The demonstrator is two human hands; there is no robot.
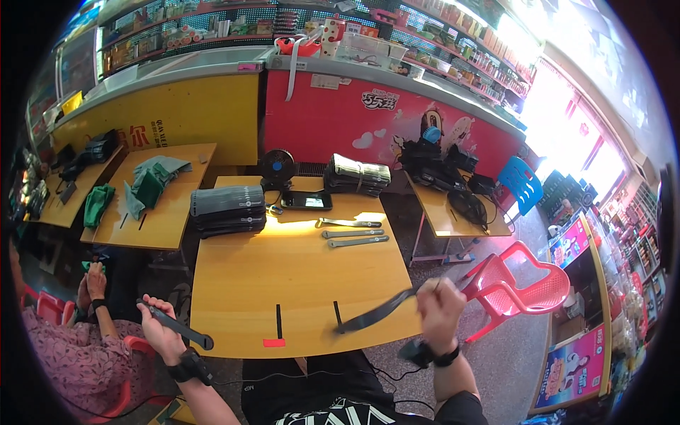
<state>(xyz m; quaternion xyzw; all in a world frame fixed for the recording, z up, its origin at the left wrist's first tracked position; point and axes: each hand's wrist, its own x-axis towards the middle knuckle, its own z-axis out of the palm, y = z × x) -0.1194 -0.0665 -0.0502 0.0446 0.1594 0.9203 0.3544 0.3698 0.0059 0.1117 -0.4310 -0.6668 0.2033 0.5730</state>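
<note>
My left hand (163, 329), at the table's near left corner, is closed around a dark grey flat strap (185, 331) with a rounded end that has a hole or dot in it. Over the near right edge, my right hand (440, 308) grips another dark strap (375, 312), which hangs toward the left and is smeared by motion. Several similar grey straps (358, 241) lie side by side on the wooden table (304, 269). Behind them stand a stack of grey folded straps (228, 205) on the left and a banded bundle (358, 173) on the right.
A phone (307, 200), scissors (275, 210) and a small black fan (277, 168) sit at the table's back. Black tape strips (279, 322) and a red piece (274, 343) mark the near edge. A pink chair (520, 283) stands right; a seated person (92, 354) works at left.
</note>
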